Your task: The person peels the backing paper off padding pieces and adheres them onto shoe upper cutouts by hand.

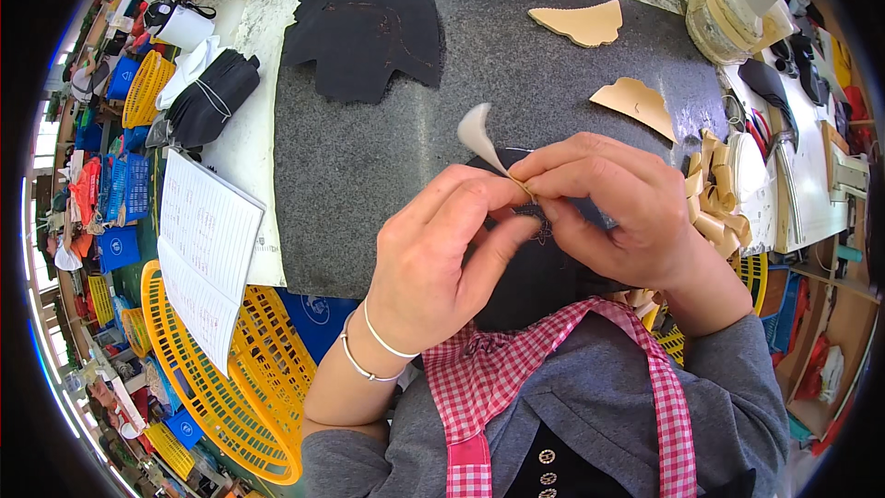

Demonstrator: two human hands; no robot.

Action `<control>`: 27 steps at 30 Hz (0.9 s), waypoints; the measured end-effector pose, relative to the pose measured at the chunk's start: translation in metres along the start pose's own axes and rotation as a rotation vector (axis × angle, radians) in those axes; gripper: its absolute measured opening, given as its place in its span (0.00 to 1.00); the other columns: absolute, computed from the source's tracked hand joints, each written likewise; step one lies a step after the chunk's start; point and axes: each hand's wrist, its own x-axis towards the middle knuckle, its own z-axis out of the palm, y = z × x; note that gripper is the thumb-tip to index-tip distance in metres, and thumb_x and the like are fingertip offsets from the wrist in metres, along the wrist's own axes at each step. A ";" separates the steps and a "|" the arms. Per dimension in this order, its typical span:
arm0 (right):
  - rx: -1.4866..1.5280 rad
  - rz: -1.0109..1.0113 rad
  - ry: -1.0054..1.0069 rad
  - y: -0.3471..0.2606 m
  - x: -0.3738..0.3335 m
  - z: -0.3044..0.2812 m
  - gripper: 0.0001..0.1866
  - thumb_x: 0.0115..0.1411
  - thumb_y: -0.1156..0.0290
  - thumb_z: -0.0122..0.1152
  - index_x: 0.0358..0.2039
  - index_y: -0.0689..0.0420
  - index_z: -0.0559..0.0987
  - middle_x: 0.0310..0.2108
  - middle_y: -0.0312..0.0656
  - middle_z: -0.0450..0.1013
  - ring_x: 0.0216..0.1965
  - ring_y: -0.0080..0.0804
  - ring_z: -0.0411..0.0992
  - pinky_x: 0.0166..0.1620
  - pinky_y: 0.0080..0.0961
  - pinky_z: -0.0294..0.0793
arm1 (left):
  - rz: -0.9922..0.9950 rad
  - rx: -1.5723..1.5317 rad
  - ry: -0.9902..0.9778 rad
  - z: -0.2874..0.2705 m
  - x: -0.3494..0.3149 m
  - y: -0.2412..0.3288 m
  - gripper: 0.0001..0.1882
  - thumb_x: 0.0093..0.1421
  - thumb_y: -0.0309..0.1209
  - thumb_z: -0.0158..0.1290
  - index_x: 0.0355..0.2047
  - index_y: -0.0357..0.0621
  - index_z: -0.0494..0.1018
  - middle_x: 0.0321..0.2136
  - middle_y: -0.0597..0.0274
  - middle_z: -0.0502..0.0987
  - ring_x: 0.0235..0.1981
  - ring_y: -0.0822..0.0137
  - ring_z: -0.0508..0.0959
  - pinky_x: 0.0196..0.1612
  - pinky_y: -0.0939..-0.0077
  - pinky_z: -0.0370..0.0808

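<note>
My left hand [442,258] and my right hand [613,212] meet over a dark fabric piece [535,272] lying on the grey stone slab [369,157]. Between both thumbs and forefingers I pinch a thin white strip [481,136] that curls up and away to the left. Both hands press on the dark piece at the same spot. White bands circle my left wrist. My hands hide most of the dark piece.
A large black cut piece [364,23] lies at the slab's far left. Two tan leather pieces [581,23] [636,101] lie far right, near a stack of tan pieces [714,212]. An open notebook [207,249] and a yellow basket [230,378] sit at left. A glue pot [733,9] stands far right.
</note>
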 end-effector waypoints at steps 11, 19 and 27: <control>0.828 0.604 0.169 0.006 -0.013 -0.004 0.09 0.74 0.70 0.45 0.47 0.61 0.70 0.45 0.46 0.78 0.44 0.34 0.77 0.48 0.27 0.77 | -0.263 -1.015 -0.035 0.003 -0.008 -0.019 0.06 0.61 0.25 0.57 0.35 0.33 0.76 0.50 0.50 0.74 0.43 0.64 0.81 0.42 0.68 0.81; 1.412 0.836 0.576 0.030 -0.017 -0.017 0.19 0.75 0.63 0.43 0.54 0.63 0.74 0.50 0.53 0.78 0.42 0.42 0.82 0.40 0.36 0.86 | -0.425 -2.313 0.147 0.006 -0.022 -0.036 0.33 0.67 0.37 0.40 0.69 0.30 0.57 0.71 0.37 0.55 0.72 0.36 0.56 0.74 0.38 0.51; 0.281 0.402 -0.718 0.006 -0.014 -0.089 0.08 0.67 0.70 0.62 0.42 0.61 0.82 0.31 0.44 0.81 0.27 0.32 0.81 0.27 0.26 0.77 | -0.645 -1.625 0.336 -0.014 -0.008 -0.025 0.11 0.67 0.26 0.40 0.38 0.28 0.68 0.65 0.30 0.64 0.65 0.38 0.69 0.63 0.52 0.77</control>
